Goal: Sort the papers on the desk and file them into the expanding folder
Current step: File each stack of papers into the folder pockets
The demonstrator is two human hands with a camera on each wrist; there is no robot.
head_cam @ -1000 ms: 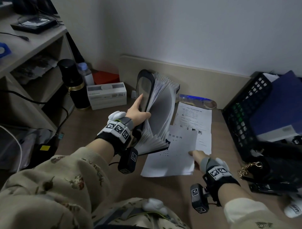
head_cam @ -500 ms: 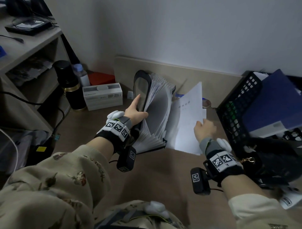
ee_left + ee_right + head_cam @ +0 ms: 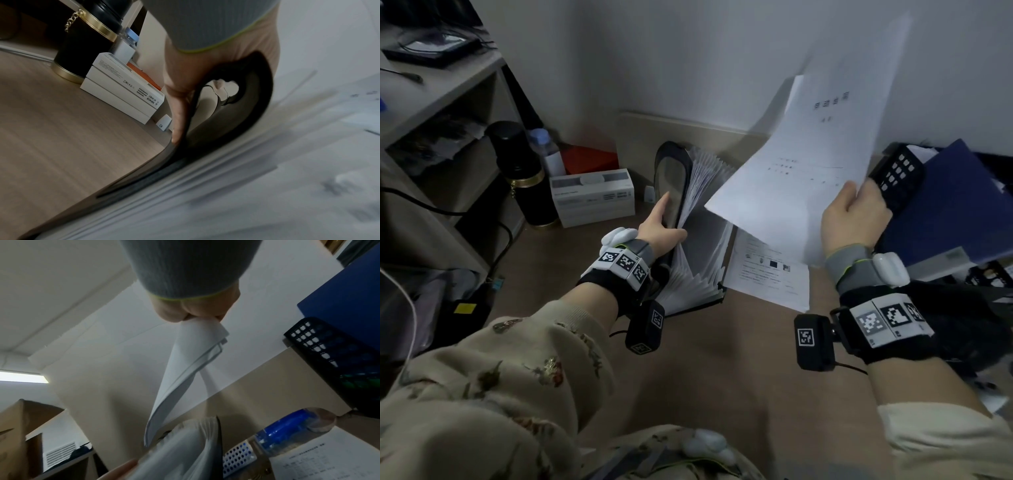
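Note:
The black expanding folder (image 3: 688,240) stands fanned open on the desk, its white pockets spread to the right. My left hand (image 3: 661,226) grips its dark front flap (image 3: 236,116), thumb on one side and fingers on the other. My right hand (image 3: 852,219) pinches the lower corner of a thin stack of white printed sheets (image 3: 815,147), lifted in the air to the right of and above the folder; the same stack (image 3: 185,373) hangs from the fingers in the right wrist view. Another printed sheet (image 3: 770,274) lies flat on the desk beside the folder.
A black flask (image 3: 524,171), a small bottle (image 3: 544,147) and a white box (image 3: 592,195) stand at the back left by the shelf unit (image 3: 431,102). A black mesh basket (image 3: 897,178) with a blue binder (image 3: 955,205) is on the right. A blue-capped bottle (image 3: 287,428) lies behind the papers.
My right hand has picked the top sheets off the desk and raised them up and to the right, uncovering the sheet below. My left hand has kept hold of the folder flap.

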